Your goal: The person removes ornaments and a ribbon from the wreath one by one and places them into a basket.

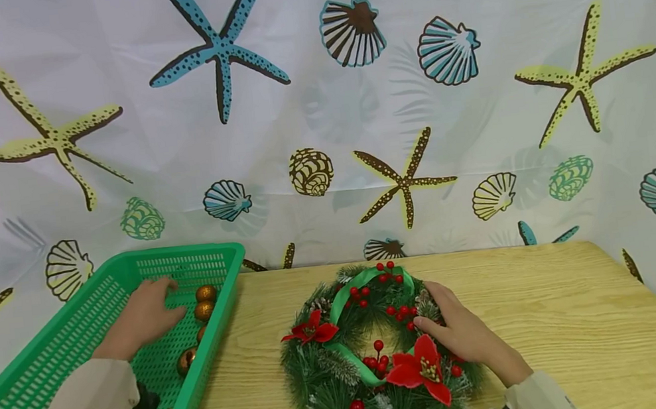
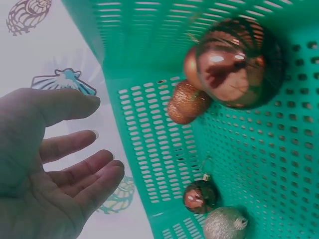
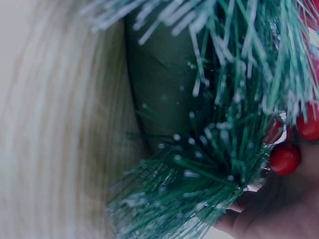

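My left hand (image 1: 144,314) is over the green plastic basket (image 1: 227,308), its thumb and fingers spread with nothing between them. In the left wrist view, a shiny copper bauble (image 2: 232,62), a textured copper ornament (image 2: 185,103), a small dark copper bauble (image 2: 200,195) and a pale glittery bauble (image 2: 225,224) lie in the basket. My right hand (image 1: 457,324) holds the right side of a green Christmas wreath (image 1: 329,391), thumb toward the inside of the ring. The wreath carries red poinsettias (image 1: 423,369), red berries (image 3: 285,158) and a green ribbon (image 1: 353,365). Needles partly hide the right fingers.
The wooden table (image 1: 561,313) stretches right of the wreath. Behind it hangs a white curtain (image 1: 325,118) printed with starfish and shells. The basket's raised wall stands between the left hand and the wreath.
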`<state>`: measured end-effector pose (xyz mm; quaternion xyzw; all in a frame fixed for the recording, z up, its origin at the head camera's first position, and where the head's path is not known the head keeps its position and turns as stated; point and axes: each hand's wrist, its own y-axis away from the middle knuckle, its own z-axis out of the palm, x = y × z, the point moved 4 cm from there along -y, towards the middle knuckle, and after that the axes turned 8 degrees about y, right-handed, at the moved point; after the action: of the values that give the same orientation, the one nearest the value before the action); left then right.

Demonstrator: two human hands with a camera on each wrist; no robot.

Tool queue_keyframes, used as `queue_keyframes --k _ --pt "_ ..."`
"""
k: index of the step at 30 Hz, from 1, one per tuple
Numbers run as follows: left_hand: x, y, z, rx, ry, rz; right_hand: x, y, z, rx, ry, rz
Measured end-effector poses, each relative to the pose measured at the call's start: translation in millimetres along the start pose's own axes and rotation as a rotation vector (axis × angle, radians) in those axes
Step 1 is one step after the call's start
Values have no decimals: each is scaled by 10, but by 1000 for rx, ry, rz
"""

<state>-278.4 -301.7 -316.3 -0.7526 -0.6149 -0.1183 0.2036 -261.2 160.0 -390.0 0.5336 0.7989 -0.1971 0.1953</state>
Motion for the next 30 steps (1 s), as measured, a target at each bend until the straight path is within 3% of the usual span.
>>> queue_keyframes --k 15,30 --pt "443 -186 -99 -21 9 40 -7 8 -10 -6 -8 2" --pt "883 -362 -53 -41 52 61 -10 14 -11 -9 -15 -5"
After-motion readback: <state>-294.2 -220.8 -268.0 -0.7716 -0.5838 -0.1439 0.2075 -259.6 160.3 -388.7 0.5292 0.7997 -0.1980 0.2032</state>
